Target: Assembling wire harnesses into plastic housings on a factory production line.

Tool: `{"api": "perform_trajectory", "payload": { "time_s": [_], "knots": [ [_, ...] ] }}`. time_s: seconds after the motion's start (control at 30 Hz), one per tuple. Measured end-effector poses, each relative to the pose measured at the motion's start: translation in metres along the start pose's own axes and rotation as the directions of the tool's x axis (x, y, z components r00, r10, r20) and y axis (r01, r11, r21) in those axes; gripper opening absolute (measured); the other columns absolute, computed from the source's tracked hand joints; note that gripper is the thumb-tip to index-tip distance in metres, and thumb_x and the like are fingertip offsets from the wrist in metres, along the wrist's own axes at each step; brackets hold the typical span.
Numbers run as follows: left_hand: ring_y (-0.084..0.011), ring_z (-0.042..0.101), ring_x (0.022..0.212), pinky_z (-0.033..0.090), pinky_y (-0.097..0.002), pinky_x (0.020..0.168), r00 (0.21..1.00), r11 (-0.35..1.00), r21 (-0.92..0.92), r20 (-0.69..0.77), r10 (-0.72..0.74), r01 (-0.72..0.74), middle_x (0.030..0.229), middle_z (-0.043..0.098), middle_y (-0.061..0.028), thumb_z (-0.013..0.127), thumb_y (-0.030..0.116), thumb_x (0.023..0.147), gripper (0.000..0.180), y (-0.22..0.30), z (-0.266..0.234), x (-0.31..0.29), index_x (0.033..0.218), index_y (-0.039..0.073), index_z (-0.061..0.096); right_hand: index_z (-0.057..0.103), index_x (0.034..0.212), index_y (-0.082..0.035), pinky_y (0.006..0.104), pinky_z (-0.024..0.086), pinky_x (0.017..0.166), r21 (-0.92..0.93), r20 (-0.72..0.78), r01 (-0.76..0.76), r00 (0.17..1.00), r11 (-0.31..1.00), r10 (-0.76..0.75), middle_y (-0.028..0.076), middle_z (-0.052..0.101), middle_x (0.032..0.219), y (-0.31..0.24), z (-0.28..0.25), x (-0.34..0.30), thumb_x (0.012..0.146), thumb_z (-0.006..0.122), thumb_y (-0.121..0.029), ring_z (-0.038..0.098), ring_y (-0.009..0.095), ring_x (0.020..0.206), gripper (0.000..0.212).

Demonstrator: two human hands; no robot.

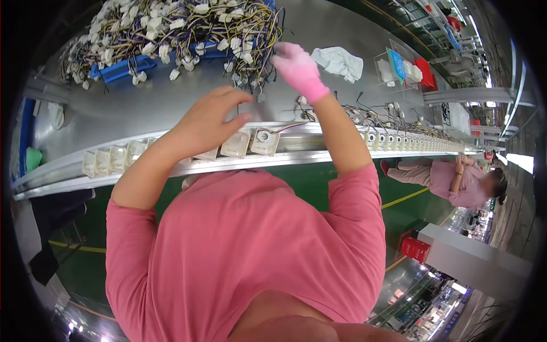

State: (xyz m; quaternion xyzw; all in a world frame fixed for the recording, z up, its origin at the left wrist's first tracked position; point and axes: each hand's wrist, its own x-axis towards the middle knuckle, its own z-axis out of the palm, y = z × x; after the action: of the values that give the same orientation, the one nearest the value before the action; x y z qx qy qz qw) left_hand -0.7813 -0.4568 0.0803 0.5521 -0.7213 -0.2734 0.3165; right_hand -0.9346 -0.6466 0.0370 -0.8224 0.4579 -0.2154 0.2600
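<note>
My bare left hand [213,117] is over the metal rail, its thumb and fingers apart and nothing visible between them. Just below it are whitish plastic housings [235,144] in a row. One housing [265,141] holds a round part, and a wire runs from it to the right. My right hand [299,71], in a pink glove, reaches to the right edge of a heap of wire harnesses [188,34] with white connectors. Its fingers are curled against the wires; what they grip is hidden. A few connectors [261,97] dangle between my two hands.
Blue trays [122,69] lie under the heap. A white cloth [339,62] rests on the metal table right of my glove. More housings [410,141] continue along the rail to the right, wires behind them. Another person [456,176] is at far right, beyond the rail.
</note>
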Motion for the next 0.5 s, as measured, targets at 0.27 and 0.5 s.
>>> {"api": "perform_trajectory", "payload": {
  "time_s": [0.27, 0.5],
  "knots": [
    [-0.0187, 0.055, 0.085, 0.042, -0.0285, 0.072, 0.980, 0.964, -0.176, 0.021, -0.197, 0.198, 0.093, 0.057, -0.0087, 0.056, 0.018, 0.082, 0.026, -0.021, -0.024, -0.009, 0.102, 0.003, 0.055, 0.060, 0.091, -0.002, 0.0391, 0.042, 0.084, -0.106, 0.068, -0.165, 0.983, 0.981, 0.173, 0.020, 0.060, 0.096, -0.022, 0.063, 0.082, 0.069, 0.053, -0.033, 0.056, 0.034, 0.093, 0.038],
    [-0.0136, 0.052, 0.097, 0.039, -0.0263, 0.087, 0.969, 0.887, -0.409, -0.025, -0.246, 0.214, 0.102, 0.057, -0.0069, 0.055, 0.015, 0.085, 0.030, -0.065, -0.025, 0.027, 0.113, 0.004, 0.052, 0.066, 0.087, -0.006, 0.0305, 0.048, 0.050, 0.602, -0.184, 0.103, 0.983, 0.792, 0.012, 0.007, 0.056, 0.061, -0.061, -0.015, 0.080, 0.075, 0.053, -0.008, 0.053, 0.014, 0.052, 0.018]
  ]
}}
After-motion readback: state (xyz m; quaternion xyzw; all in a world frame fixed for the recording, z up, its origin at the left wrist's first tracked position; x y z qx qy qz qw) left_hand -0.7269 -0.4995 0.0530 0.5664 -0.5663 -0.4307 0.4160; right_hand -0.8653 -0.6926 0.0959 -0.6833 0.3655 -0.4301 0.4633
